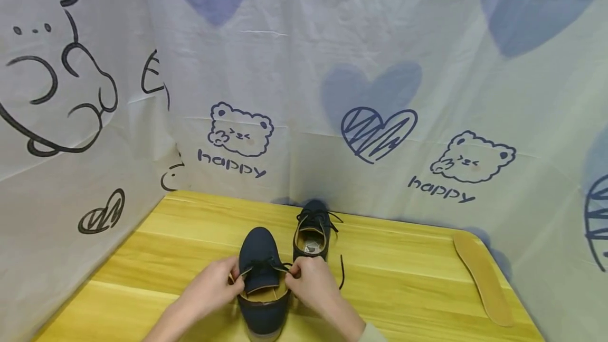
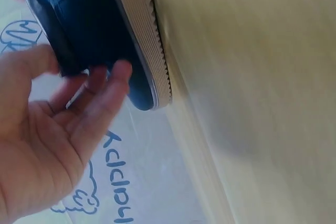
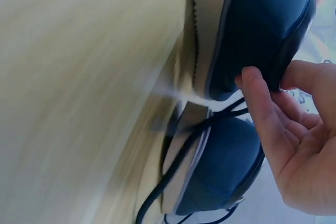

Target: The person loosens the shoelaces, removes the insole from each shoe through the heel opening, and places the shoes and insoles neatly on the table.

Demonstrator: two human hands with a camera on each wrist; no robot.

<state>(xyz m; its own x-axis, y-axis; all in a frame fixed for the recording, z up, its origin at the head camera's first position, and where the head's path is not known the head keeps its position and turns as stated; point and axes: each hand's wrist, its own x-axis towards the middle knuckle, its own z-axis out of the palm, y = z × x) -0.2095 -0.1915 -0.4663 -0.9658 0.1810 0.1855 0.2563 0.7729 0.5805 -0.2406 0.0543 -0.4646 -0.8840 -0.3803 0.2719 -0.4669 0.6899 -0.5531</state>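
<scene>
A dark navy lace-up shoe [image 1: 258, 247] points away from me on the wooden table, its tongue over the opening and tan lining showing behind it. My left hand [image 1: 216, 284] pinches the left edge of its opening between thumb and fingers. On the opposite side, my right hand [image 1: 313, 281] pinches the right edge. Both flaps are spread apart, with dark lace crossing between them. In the right wrist view, a loose black lace [image 3: 176, 163] hangs past the fingers. The second navy shoe [image 1: 314, 209] stands behind and to the right, its lace ends lying loose.
A tan insole [image 1: 484, 278] lies near the right edge of the wooden tabletop [image 1: 404, 278]. White cloth [image 1: 294, 94] printed with hearts and bears hangs along the back and sides. The second shoe's toe is close to the back cloth.
</scene>
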